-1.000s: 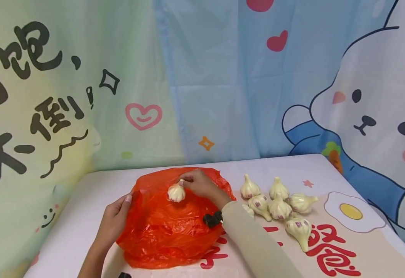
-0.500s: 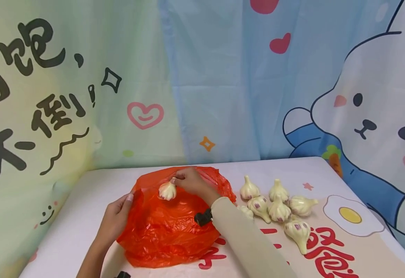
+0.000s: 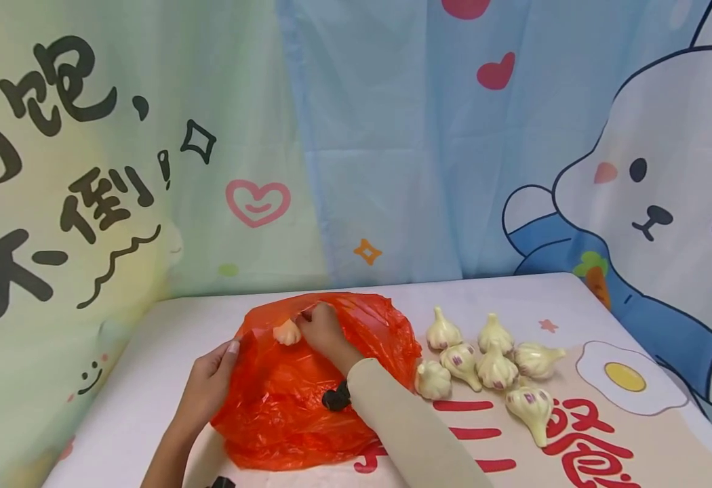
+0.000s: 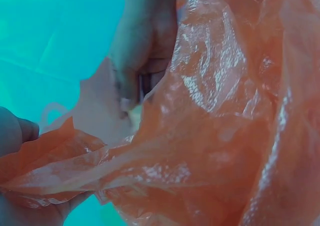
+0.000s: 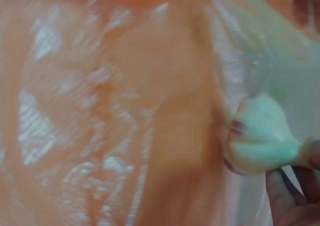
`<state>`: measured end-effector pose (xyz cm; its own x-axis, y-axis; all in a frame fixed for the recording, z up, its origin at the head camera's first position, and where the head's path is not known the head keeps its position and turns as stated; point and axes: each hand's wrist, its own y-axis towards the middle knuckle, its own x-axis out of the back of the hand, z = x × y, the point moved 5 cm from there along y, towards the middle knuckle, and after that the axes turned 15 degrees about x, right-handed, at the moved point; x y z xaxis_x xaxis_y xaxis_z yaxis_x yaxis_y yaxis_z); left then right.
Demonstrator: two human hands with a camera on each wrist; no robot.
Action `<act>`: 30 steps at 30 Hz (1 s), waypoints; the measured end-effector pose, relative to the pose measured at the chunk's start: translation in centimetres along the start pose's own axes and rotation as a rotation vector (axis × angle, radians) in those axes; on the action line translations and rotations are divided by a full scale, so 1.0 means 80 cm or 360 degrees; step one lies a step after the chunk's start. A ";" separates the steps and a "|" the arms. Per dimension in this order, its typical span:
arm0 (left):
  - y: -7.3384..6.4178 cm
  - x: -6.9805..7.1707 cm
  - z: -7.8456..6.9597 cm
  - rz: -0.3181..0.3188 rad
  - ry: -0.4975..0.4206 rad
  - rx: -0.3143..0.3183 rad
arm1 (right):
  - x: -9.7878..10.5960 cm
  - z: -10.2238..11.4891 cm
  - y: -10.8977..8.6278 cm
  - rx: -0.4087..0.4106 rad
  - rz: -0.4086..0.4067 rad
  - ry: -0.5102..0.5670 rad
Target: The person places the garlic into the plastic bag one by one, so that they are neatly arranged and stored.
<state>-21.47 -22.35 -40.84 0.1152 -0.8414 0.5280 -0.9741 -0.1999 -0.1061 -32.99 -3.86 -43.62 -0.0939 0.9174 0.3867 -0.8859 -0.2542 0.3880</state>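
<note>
Pinching the garlic by its stem, the right hand is holding the bulb pointing toward eight o'clock, tinted orange within the red bag. I'm seeing the left hand gripping the red bag's edge, the garlic lying at its two o'clock, nearer the right hand

From my head view, a printed fabric backdrop hangs across the far side at 12 o'clock, pale green shading to light blue, with faint fold lines. I see bold black lettering at 10 o'clock and a big white cartoon animal in blue between 2 and 3. The table spreads towards 6 o'clock, white at its far edge, with a fried-egg print at 4 (sunny side up). The light looks even.
</note>
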 end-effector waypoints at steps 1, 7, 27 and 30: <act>0.001 0.001 0.000 -0.0005 0.0002 -0.0001 | 0.000 -0.001 -0.001 -0.0004 -0.0005 -0.0023; 0.001 0.005 0.000 0.0011 -0.0032 -0.0012 | -0.004 -0.014 -0.003 -0.0058 -0.0049 0.0013; 0.000 0.010 0.004 0.0013 -0.0033 0.0025 | -0.021 -0.025 -0.017 -0.0141 0.0146 0.0215; 0.001 0.009 0.003 0.0016 -0.0035 0.0042 | -0.024 -0.025 -0.017 0.0016 0.0216 0.0178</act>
<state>-21.41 -23.09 -40.65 0.1101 -0.8542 0.5082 -0.9697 -0.2044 -0.1335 -32.49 -4.61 -46.59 -0.2629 0.9026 0.3408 -0.8572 -0.3806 0.3470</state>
